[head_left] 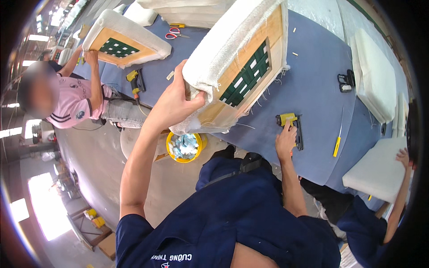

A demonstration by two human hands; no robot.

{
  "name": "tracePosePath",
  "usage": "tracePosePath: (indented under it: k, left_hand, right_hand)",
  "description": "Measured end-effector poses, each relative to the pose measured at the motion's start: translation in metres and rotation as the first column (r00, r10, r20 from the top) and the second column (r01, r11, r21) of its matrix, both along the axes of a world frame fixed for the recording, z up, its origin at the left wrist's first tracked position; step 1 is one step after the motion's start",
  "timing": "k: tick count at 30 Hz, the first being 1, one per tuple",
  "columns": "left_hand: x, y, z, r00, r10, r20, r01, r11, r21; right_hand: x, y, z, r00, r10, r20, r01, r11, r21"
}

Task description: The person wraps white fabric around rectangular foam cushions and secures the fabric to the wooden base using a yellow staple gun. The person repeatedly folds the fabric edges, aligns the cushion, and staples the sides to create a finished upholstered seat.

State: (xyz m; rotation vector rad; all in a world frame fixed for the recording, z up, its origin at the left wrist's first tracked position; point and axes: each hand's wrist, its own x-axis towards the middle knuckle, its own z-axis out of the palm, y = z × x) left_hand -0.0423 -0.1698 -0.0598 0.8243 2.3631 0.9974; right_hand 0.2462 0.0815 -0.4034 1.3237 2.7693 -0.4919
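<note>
My left hand (173, 103) grips the near left corner of a seat cushion (223, 38), its thumb pressed on the underside. White fabric covers the cushion, which is tilted up on edge. Its wooden frame (272, 33) faces right, with woven dark green webbing (247, 79) in a square opening. Loose threads hang along the fabric's edge. At the table's near side, my right hand (286, 139) is closed on a yellow and black staple gun (299, 131) lying on the blue tabletop (313, 85).
A yellow-handled tool (337, 146) lies right, near a black object (345, 83) and white cushions (374, 76). Red-handled scissors (172, 33) and another staple gun (135, 81) lie left. A co-worker (76, 96) handles another cushion (127, 42). Below stands a yellow scrap bucket (202, 142); another person's hand (403, 157) touches a cushion.
</note>
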Motion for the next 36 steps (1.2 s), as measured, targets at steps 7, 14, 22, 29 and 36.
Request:
tracePosePath:
  k: [7, 14, 22, 29, 36]
  left_hand:
    - [-0.002, 0.004, 0.003, 1.000, -0.024, 0.020, 0.024, 1.000, -0.005]
    - [-0.006, -0.007, -0.010, 0.998, -0.041, -0.053, 0.042, 0.999, 0.027]
    - [0.000, 0.001, 0.001, 0.999, -0.047, 0.001, 0.047, 0.998, 0.045]
    - [0.012, 0.006, 0.007, 1.000, -0.009, -0.007, 0.009, 1.000, 0.000]
    - [-0.019, -0.016, -0.021, 0.983, 0.052, -0.175, -0.028, 0.991, 0.134]
  right_hand:
    - [-0.013, 0.035, 0.013, 0.968, -0.210, -0.135, 0.177, 0.958, -0.224]
    - [-0.057, -0.050, 0.284, 0.686, -0.016, -0.727, -0.533, 0.669, -0.518]
    - [-0.092, -0.070, 0.285, 0.502, 0.155, -0.851, -0.740, 0.586, -0.330]
    - [-0.100, -0.067, 0.276, 0.677, 0.224, -0.701, -0.648, 0.633, -0.424]
    - [-0.045, -0.034, 0.179, 0.812, 0.137, -0.567, -0.398, 0.841, -0.367]
